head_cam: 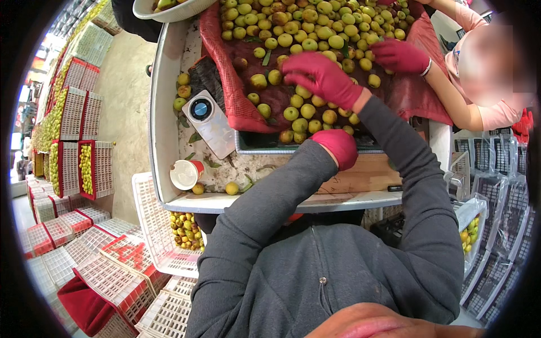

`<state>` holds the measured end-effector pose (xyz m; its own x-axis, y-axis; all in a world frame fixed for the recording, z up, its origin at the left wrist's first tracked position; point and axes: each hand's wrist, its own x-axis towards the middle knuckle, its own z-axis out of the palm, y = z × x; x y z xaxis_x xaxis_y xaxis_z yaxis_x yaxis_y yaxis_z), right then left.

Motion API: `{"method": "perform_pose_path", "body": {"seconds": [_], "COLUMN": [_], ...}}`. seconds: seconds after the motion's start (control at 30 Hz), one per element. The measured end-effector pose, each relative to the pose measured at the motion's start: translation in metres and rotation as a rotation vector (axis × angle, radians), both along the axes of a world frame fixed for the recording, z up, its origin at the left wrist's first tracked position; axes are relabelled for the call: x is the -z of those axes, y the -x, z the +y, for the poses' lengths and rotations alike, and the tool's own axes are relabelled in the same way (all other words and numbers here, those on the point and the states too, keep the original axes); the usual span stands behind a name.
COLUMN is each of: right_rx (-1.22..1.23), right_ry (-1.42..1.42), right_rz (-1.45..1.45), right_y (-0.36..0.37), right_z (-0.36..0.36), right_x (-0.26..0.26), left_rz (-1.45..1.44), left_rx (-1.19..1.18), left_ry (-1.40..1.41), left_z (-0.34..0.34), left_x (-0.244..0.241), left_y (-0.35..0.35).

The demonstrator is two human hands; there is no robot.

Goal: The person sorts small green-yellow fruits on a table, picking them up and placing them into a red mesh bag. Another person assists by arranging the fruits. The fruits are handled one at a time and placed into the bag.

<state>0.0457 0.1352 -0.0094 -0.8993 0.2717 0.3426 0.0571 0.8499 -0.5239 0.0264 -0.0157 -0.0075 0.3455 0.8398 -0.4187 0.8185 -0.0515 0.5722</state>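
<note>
A heap of fresh yellow-green jujubes (296, 27), some with brown patches, lies on a dark red mesh cloth (236, 101). My right hand (323, 78), in a pink-red glove, is over the nearer fruit with its fingers apart; its palm side is hidden. Lower down, my left hand (338, 148) in a matching glove is at the near edge of the fruit. Its fingers are turned out of sight, so I cannot tell what it holds. Loose jujubes (300, 125) are grouped just beyond it, above the rim of a dark tray (262, 148).
A co-worker's gloved hand (397, 55) is among the fruit at right. On the white-edged table (165, 126) are a phone (215, 129), a paper cup (184, 174) and a black marker (394, 188). Plastic crates (165, 224) stand lower left; a white basket (173, 12) is above.
</note>
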Motion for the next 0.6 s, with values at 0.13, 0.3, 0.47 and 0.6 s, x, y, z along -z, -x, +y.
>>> {"method": "perform_pose_path", "body": {"seconds": [0.13,0.3,0.47,0.6], "right_rx": [0.326,0.183,-0.02,0.172], "right_ry": [-0.72,-0.475,-0.063,0.025], "right_rz": [-0.059,-0.244,-0.209,0.103], "right_y": [0.006,-0.004,-0.027,-0.025], "right_z": [0.015,-0.012,-0.03,0.005], "right_x": [0.016,0.019,0.002,-0.014], "left_rz": [0.009,0.003,-0.03,0.005], "left_rx": [0.009,0.018,-0.012,0.002], "left_ry": [0.027,-0.001,-0.073,0.012], "left_z": [0.004,0.004,0.003,0.003], "left_x": [-0.01,-0.003,0.018,0.005], "left_y": [-0.001,-0.001,-0.004,-0.001]}}
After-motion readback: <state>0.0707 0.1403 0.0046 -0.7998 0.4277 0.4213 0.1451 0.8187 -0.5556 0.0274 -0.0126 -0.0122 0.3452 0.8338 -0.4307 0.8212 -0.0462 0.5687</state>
